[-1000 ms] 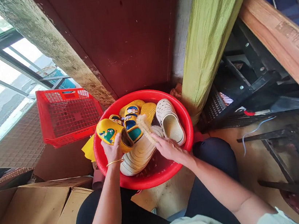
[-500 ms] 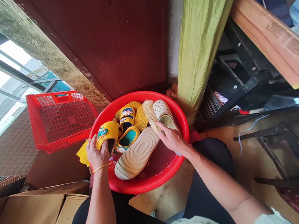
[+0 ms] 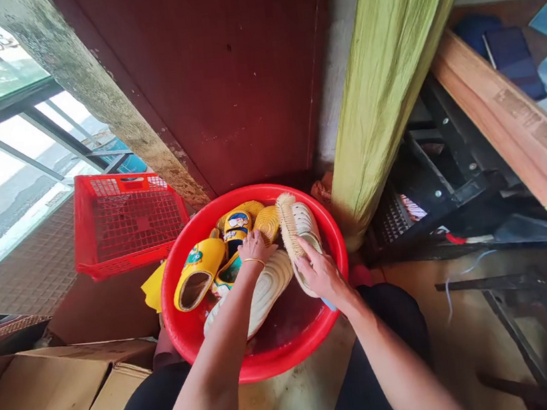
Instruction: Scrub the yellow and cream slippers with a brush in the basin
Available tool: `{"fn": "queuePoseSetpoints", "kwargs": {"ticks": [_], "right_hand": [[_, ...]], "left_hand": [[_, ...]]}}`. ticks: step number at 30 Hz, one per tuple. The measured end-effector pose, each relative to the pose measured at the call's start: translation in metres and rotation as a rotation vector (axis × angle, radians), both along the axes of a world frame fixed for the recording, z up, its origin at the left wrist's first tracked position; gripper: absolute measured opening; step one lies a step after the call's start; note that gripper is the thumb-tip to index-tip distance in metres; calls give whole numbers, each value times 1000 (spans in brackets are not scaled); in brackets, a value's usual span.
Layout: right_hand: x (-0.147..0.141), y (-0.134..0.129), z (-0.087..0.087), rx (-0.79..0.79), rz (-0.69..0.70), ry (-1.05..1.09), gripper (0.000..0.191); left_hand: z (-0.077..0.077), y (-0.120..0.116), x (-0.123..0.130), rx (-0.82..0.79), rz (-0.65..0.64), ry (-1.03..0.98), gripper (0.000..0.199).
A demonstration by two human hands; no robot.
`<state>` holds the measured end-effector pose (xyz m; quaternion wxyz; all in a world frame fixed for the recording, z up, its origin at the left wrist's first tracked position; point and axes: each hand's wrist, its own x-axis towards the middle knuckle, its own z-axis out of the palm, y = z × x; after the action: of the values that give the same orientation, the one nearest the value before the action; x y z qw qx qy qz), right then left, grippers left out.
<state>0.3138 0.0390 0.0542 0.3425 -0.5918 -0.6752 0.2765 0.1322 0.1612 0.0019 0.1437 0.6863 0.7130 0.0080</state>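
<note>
A red basin (image 3: 265,367) holds several shoes in reddish-looking water. My right hand (image 3: 320,273) grips a scrub brush (image 3: 288,223) with pale bristles facing left. Behind the brush, a cream clog (image 3: 307,221) leans on the right wall of the basin. Over the middle of the pile is my left hand (image 3: 253,248), thumb apart from the fingers, just above the cream sole of an overturned shoe (image 3: 269,293). Close to its fingers are an overturned yellow shoe (image 3: 269,224) and a yellow clog with a cartoon figure (image 3: 237,221). At the left lies a yellow clog with a green figure (image 3: 202,258).
A red plastic crate (image 3: 129,224) stands left of the basin, with cardboard boxes (image 3: 60,388) nearer me. A dark red door panel (image 3: 217,84) rises behind. To the right are a green cloth-wrapped post (image 3: 360,99) and a wooden drawer (image 3: 513,113).
My left hand has let go of the yellow clog with the green figure and moved right to the middle of the pile. My right hand still holds the brush.
</note>
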Motion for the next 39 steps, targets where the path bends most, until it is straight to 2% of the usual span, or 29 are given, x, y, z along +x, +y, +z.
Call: {"fn": "queuePoseSetpoints", "kwargs": {"ticks": [4,10,13,16,19,21,23,26,29,32,35,37,39], "right_hand": [[4,0,-1,-11,23,11,54],[10,3,-8,-36,38,4,55],[11,6,-11,-51,22,-10,54],[8,11,-13,-85,25,-29,54],[3,12,-19,-142,60,-61,54],[-1,10,-23,-184,92,-85,55],[-5,5,-28,-233,131,-121,55],[-10,-4,-31,-345,191,-204,55],[-17,-8,-25,-411,194,-280,52],[-21,-9,-8,-407,172,-303,50],[-24,-21,10,-333,135,-322,53],[-31,-36,15,-265,140,-380,56],[-41,-54,14,-233,187,-490,58]], "left_hand": [[-10,12,11,-49,121,-64,65],[-21,25,12,-35,212,-241,39],[-12,34,2,12,251,-355,34],[9,35,-13,86,240,-496,34],[30,14,-34,152,209,-641,41],[37,-14,-51,183,187,-803,46],[37,-49,-68,157,165,-902,49],[30,-103,-85,140,135,-811,47],[22,-142,-85,161,121,-615,43],[15,-159,-73,177,78,-468,47],[7,-159,-60,197,53,-400,49],[2,-155,-55,192,32,-380,48],[-2,-152,-52,167,6,-373,47]]}}
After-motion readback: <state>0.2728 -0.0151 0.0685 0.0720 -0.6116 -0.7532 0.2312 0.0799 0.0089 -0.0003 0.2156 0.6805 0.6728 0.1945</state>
